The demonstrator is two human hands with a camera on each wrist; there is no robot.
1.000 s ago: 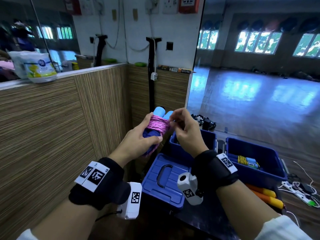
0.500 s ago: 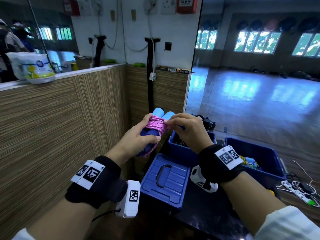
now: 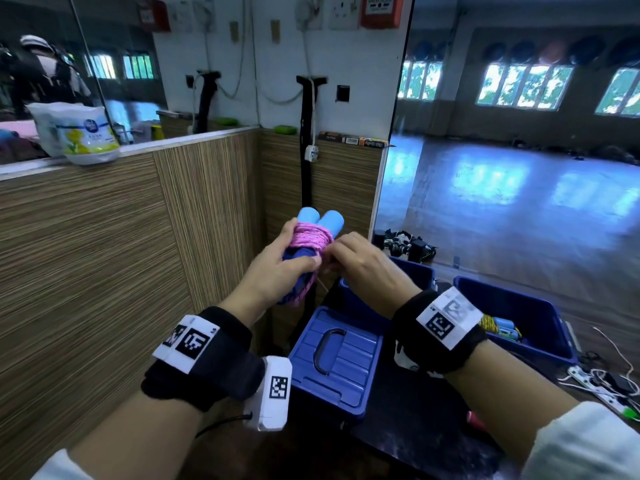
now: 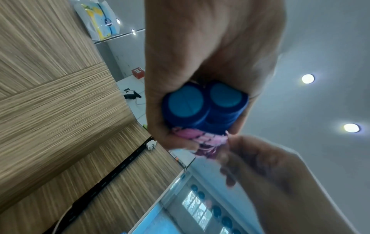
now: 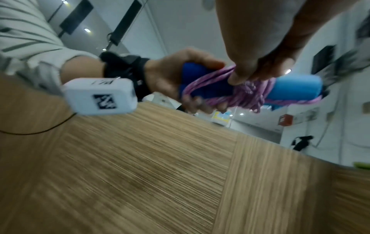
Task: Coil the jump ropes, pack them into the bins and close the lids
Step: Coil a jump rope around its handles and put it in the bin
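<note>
— What's in your left hand (image 3: 277, 268)?
— My fingers are curled round the two blue handles (image 3: 320, 221) of the jump rope (image 3: 311, 237), held side by side, pink cord wound about them.
— And the right hand (image 3: 360, 268)?
— Its fingers pinch the cord just beside my left thumb. Below them sit an open bin (image 3: 420, 271) and a lid (image 3: 334, 358) on the tabletop (image 3: 415, 427).

Left hand (image 3: 277, 268) clenched in a grip, right hand (image 3: 363, 268) pinching beside it.

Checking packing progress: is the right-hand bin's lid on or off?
Off. The right bin stands open-topped, with a coiled rope visible inside. One lid lies flat beside the other bin.
</note>
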